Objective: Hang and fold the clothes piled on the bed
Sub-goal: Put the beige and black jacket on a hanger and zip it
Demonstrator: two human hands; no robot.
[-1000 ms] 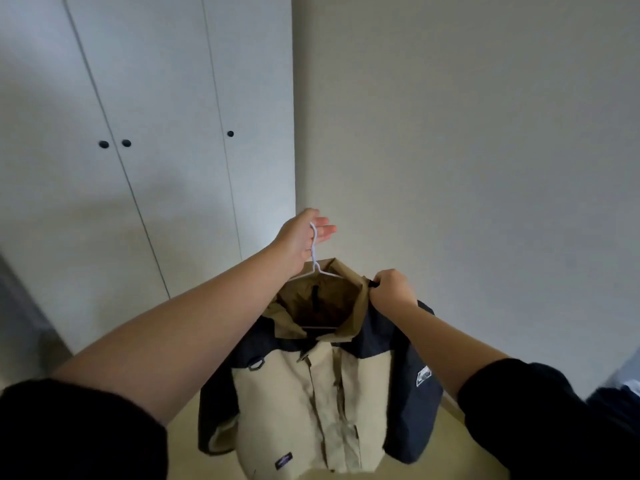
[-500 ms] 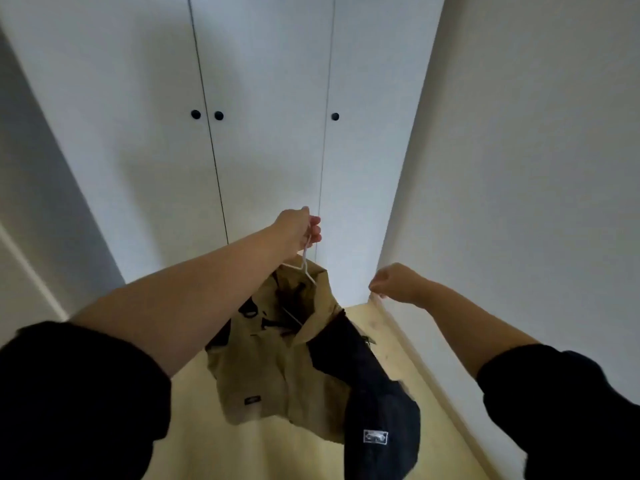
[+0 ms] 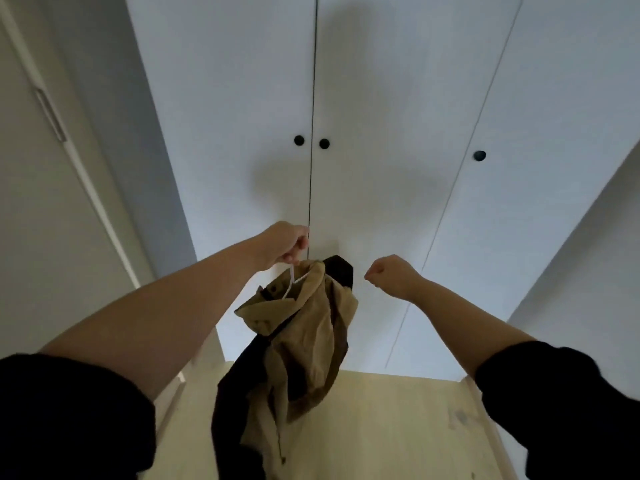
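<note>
White wardrobe doors (image 3: 381,98), all closed, fill the view above a pale wooden floor (image 3: 398,427); a pair of dark knobs (image 3: 299,140) flanks the centre seam and a third knob (image 3: 479,155) sits further right. The left hand (image 3: 289,242) is raised close to the centre seam, its fingers (image 3: 300,248) curled tight round the hook of a white hanger (image 3: 292,275). A tan and dark jacket (image 3: 304,327) hangs from that hanger, bunched and twisted, its dark part trailing low toward the floor. The right hand (image 3: 388,271) is level with the collar but apart from it, curled into a fist and holding nothing. Judged risks: the jacket sits unevenly and could slip off the hanger if swung; with the doors shut, the free hand must pull a knob, and the opening door could strike or snag the hanging cloth
</note>
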